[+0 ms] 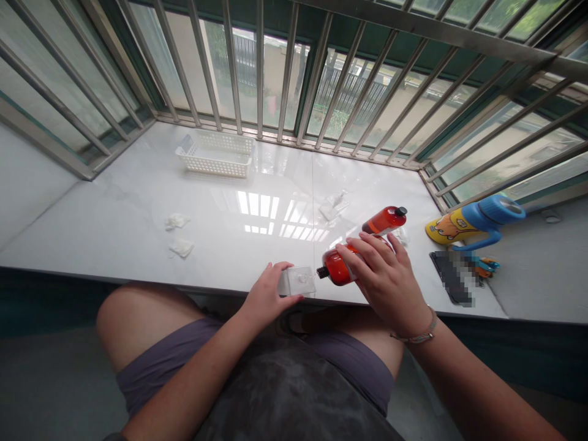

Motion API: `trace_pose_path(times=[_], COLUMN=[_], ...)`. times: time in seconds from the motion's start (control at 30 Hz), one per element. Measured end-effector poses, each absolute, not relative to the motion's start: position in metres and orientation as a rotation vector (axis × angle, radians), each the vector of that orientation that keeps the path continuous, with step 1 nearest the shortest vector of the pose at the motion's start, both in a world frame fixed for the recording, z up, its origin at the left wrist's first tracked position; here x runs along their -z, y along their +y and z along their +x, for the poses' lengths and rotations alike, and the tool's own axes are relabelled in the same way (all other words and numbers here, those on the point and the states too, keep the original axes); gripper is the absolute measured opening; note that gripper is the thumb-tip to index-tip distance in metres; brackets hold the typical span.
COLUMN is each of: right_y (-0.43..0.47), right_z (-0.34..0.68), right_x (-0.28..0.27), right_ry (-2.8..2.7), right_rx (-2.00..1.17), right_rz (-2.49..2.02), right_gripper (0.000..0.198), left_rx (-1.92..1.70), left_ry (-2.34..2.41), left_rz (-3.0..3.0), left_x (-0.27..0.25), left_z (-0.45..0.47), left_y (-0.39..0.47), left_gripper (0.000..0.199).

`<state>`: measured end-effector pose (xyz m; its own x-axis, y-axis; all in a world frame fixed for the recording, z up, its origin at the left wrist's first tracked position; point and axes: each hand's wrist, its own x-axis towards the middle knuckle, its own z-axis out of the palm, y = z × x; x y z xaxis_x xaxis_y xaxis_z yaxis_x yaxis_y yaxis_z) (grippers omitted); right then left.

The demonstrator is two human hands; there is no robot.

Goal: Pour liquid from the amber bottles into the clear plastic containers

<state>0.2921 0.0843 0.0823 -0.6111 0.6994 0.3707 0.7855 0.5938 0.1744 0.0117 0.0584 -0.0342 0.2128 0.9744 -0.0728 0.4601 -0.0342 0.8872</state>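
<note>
In the head view, the left hand [266, 291] was closed around a small clear box [298, 282], with the thumb on the near side and fingers on the far side. The box sat at the front edge of the white table [138, 202]. The right hand [388, 275] was wrapped around a red bottle [337, 267], tipped over so its black neck pointed left, just beside the box. An other red bottle [382, 220] lay just behind it.

The bottle looked smooth and round, so it might be slippery, and it would be heavier if it was full. Its fat middle seemed the best place to hold. The box looked light, hard and easy to crack, so a soft pinch on its two sides should be enough. How much was in the bottle, I could not tell.
</note>
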Motion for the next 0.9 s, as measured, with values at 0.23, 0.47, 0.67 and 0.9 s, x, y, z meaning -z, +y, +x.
trace_pose_path(times=[0.23, 0.47, 0.67, 0.9], right_y=[0.0848, 0.0851, 0.0857, 0.0855], right_z=[0.2891, 0.2886, 0.2868, 0.2868], right_x=[-0.0849, -0.0842, -0.0851, -0.0852], right_ry=[-2.554, -2.577, -2.566, -2.575], right_rx=[0.439, 0.451, 0.47, 0.464], right_rz=[-1.228, -1.219, -1.199, -1.194], right_gripper=[0.062, 0.057, 0.054, 0.06], left_rx=[-0.794, -0.806, -0.81, -0.802], left_ry=[1.373, 1.368, 1.37, 1.365], left_rz=[1.654, 1.649, 1.651, 1.649], left_x=[0.0339, 0.0347, 0.0374, 0.0368], left_z=[0.012, 0.0122, 0.0122, 0.0124], left_y=[0.0582, 0.0585, 0.0584, 0.0586], left_gripper=[0.066, 0.066, 0.067, 0.067])
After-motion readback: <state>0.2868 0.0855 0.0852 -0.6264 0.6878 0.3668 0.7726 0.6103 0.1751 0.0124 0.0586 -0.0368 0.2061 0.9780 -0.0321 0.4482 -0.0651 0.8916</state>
